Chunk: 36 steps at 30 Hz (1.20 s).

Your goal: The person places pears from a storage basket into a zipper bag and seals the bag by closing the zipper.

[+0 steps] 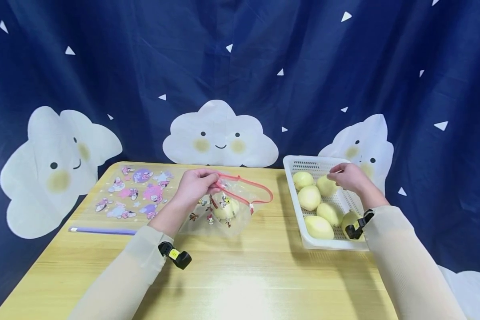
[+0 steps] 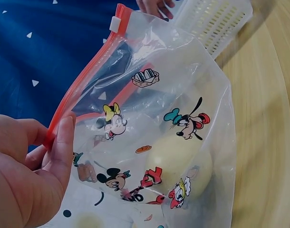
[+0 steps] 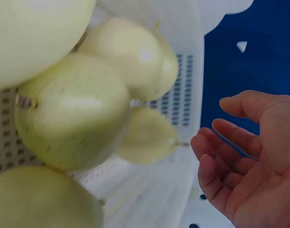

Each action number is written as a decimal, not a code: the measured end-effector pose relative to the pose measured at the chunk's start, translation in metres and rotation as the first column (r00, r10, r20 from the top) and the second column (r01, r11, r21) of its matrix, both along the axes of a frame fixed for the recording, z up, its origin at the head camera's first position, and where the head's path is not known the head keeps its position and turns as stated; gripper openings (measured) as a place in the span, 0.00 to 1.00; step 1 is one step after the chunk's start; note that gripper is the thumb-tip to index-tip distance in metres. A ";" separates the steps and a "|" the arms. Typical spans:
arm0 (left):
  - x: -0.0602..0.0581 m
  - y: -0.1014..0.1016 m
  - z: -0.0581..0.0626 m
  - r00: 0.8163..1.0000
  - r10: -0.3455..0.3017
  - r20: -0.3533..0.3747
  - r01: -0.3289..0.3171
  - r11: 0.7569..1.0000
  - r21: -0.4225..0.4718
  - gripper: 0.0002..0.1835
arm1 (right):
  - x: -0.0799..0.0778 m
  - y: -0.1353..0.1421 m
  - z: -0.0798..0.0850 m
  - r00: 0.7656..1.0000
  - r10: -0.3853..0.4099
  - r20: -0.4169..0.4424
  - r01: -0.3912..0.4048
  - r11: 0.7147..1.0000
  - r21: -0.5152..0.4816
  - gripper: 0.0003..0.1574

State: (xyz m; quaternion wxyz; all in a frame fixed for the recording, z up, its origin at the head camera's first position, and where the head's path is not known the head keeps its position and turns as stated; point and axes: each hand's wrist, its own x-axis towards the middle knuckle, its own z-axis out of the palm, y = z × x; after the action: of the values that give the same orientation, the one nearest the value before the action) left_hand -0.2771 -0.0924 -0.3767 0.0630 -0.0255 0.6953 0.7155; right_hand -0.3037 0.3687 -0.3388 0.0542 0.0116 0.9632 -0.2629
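Note:
My left hand [image 1: 196, 186] pinches the red zip edge of a clear zip bag [image 2: 130, 95] printed with cartoon figures. The bag's mouth gapes toward the right, and a white slider [image 2: 115, 24] sits at the far end of the zip. Inside lies one pale yellow pear [image 1: 226, 210], seen through the plastic. Over the back of a white basket [image 1: 336, 245] hovers my right hand [image 1: 351, 177]. Its fingers are loosely bent and, in the right wrist view, hold nothing. Several pears lie in the basket, the nearest pear [image 3: 73, 111] in that view showing speckled skin.
Flat on the wooden table [image 1: 208, 275], to the left, lies a second clear bag [image 1: 104, 189] with pink and purple prints and a purple zip [image 1: 104, 230]. A blue curtain [image 1: 232, 26] with white clouds hangs right behind the table.

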 end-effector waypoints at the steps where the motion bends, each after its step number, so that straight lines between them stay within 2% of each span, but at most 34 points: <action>1: 0.000 0.000 0.000 1.000 0.002 0.004 -0.002 1.000 -0.003 0.14 | -0.001 0.004 -0.002 1.000 -0.004 0.004 0.004 1.000 0.019 0.30; 6: 0.001 -0.001 0.001 1.000 0.013 0.023 -0.013 1.000 -0.011 0.14 | -0.007 0.021 -0.013 0.999 -0.036 0.016 0.035 0.994 0.104 0.35; 9: 0.002 -0.001 0.001 1.000 0.007 0.023 -0.006 1.000 -0.016 0.15 | -0.010 0.027 -0.018 0.998 -0.053 0.034 0.049 0.991 0.122 0.38; 14: 0.002 -0.001 0.001 1.000 0.000 0.020 0.000 1.000 -0.018 0.15 | -0.016 0.028 -0.024 0.998 -0.034 0.050 0.027 0.991 0.135 0.39; 18: 0.001 -0.002 0.001 1.000 0.004 0.018 -0.004 1.000 -0.022 0.14 | -0.020 0.024 -0.026 0.995 0.011 0.094 -0.024 0.990 0.138 0.43; 22: 0.001 -0.002 0.001 1.000 -0.002 0.014 0.003 1.000 -0.017 0.15 | -0.021 0.021 -0.029 0.985 0.088 0.148 -0.110 0.983 0.148 0.49; 25: 0.001 -0.001 0.002 1.000 -0.007 0.014 0.007 1.000 -0.011 0.15 | -0.022 0.022 -0.032 0.979 0.135 0.155 -0.161 0.973 0.167 0.49; 28: 0.001 -0.002 0.001 1.000 -0.003 0.018 0.003 1.000 -0.013 0.14 | -0.022 0.022 -0.035 0.979 0.132 0.156 -0.158 0.973 0.168 0.46; 31: 0.001 -0.003 0.001 1.000 -0.001 0.019 0.001 1.000 -0.014 0.14 | -0.021 0.021 -0.036 0.977 0.086 0.193 -0.109 0.987 0.115 0.46; 36: 0.001 -0.002 0.001 1.000 -0.008 0.016 0.008 1.000 -0.001 0.14 | -0.017 0.021 -0.036 0.955 0.064 0.291 -0.082 0.995 0.053 0.52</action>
State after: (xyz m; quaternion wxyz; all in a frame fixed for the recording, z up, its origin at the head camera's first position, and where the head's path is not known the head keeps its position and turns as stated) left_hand -0.2763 -0.0947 -0.3761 0.0712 -0.0283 0.6954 0.7146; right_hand -0.3210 0.3895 -0.3745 0.2034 0.0159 0.9527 -0.2252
